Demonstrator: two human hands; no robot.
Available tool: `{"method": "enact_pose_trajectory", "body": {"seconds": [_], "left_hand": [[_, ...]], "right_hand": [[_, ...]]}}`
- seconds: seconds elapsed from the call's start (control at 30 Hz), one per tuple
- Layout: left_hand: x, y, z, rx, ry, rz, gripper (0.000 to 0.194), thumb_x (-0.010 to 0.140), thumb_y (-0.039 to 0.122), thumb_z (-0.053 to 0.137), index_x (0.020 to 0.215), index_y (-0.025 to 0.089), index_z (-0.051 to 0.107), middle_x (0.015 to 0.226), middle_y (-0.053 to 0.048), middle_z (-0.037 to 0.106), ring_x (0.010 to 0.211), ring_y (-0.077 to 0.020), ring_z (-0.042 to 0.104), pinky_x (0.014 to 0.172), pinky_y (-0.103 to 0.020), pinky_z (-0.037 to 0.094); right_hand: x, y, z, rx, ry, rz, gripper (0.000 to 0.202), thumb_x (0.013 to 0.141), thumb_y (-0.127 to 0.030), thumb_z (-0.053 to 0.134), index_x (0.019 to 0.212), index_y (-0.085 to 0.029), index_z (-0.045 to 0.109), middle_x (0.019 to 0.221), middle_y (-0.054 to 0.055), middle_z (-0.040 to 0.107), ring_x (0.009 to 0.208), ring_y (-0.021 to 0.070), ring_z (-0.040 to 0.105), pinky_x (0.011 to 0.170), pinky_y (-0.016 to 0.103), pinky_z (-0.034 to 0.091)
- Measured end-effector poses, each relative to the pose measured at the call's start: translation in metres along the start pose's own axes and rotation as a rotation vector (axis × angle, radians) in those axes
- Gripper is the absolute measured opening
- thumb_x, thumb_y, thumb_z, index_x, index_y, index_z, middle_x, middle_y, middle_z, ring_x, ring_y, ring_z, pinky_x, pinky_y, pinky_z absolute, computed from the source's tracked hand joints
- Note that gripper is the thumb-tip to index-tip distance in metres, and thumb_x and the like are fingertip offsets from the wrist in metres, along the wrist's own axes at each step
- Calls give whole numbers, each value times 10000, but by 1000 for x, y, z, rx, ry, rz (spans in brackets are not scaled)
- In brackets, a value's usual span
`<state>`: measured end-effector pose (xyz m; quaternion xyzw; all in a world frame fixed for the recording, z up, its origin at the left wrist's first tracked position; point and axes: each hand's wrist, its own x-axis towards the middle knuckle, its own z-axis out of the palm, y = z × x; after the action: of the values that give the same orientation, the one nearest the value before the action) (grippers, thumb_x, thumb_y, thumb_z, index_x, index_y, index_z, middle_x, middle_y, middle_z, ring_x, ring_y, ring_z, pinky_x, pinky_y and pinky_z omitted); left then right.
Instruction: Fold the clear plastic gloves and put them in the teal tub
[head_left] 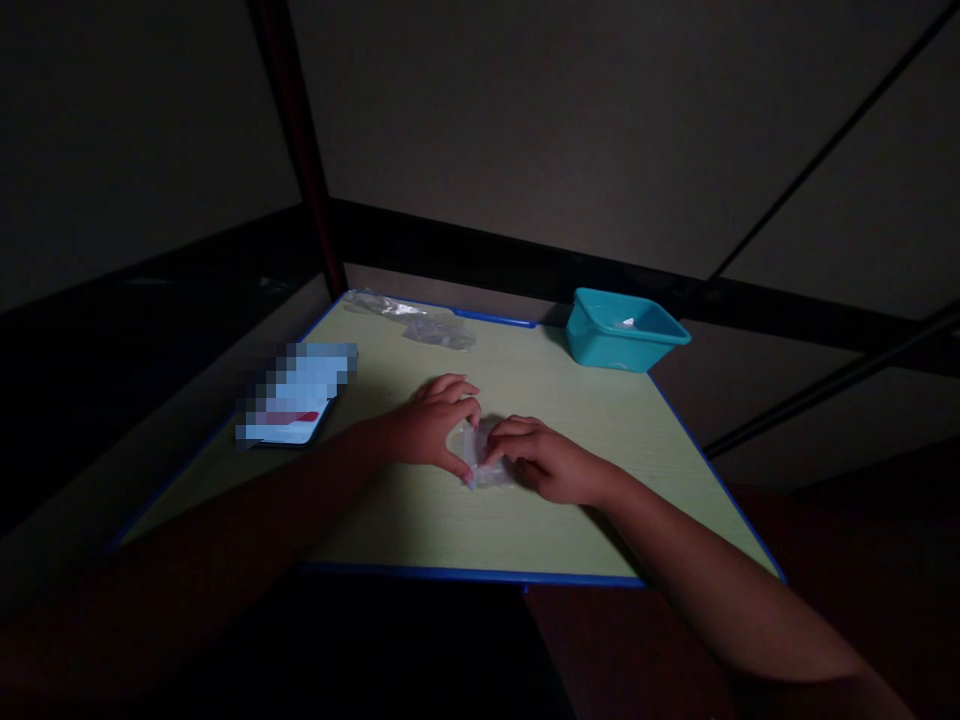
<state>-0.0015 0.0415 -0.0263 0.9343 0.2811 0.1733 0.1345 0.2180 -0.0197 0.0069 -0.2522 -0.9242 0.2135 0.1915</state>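
A small clear plastic bag [493, 472] lies on the pale table between my hands. My left hand [439, 425] is at its left side, thumb and index finger curved round and touching the bag's left edge, the thumb at the lower corner. From the right, my right hand [544, 457] reaches over the bag with its fingers bent and the fingertips pressed together on its middle. Whether anything is inside the bag is too small to tell.
The pale table [420, 520] has a blue rim. A teal basket [622, 350] stands at the back right with something whitish inside. More clear plastic bags [440, 332] lie at the back left. A lit phone [300, 400] rests at the left edge.
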Motion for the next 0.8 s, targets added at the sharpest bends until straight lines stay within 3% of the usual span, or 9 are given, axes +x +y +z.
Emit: {"method": "enact_pose_trajectory", "body": {"seconds": [0.13, 0.23, 0.33, 0.5, 0.8], "left_hand": [[0, 1, -1, 27, -5, -2, 707, 419, 677, 773, 909, 210, 571, 1300, -136, 466, 1298, -375, 269, 1047, -491, 257], [0, 0, 0, 35, -1, -1, 720, 414, 680, 772, 915, 205, 567, 1294, -142, 473, 1292, -374, 282, 1041, -489, 270], [0, 0, 0, 34, 0, 11, 717, 415, 672, 777, 913, 202, 569, 1297, -144, 475, 1296, -372, 281, 1046, -486, 266], [-1, 0, 0, 21, -10, -4, 728, 401, 672, 781, 908, 194, 573, 1316, -157, 468, 1303, -383, 274, 1048, -492, 263], [-1, -2, 3, -38, 9, -18, 738, 416, 661, 784, 950, 195, 581, 1344, -156, 456, 1313, -394, 257, 1053, -501, 255]], "right_hand": [[-4, -2, 0, -39, -119, 62, 429, 846, -107, 486, 1241, -258, 556, 1342, 58, 534, 1293, 203, 406, 1086, 528, 188], [-6, -3, -2, -32, -250, 140, 443, 884, -257, 531, 1323, -302, 481, 1447, 53, 405, 1369, 217, 289, 1098, 581, 48], [-6, -3, -2, -25, -310, 180, 524, 873, -309, 565, 1374, -322, 411, 1489, 56, 316, 1395, 232, 218, 1087, 602, 10], [-5, -2, -2, -14, -334, 186, 565, 861, -327, 587, 1388, -333, 384, 1494, 52, 299, 1402, 241, 189, 1069, 610, -66], [-5, -4, -1, -52, -370, 214, 730, 886, -358, 544, 1473, -301, 114, 1531, 82, 148, 1415, 234, 127, 1079, 599, -36]]}}
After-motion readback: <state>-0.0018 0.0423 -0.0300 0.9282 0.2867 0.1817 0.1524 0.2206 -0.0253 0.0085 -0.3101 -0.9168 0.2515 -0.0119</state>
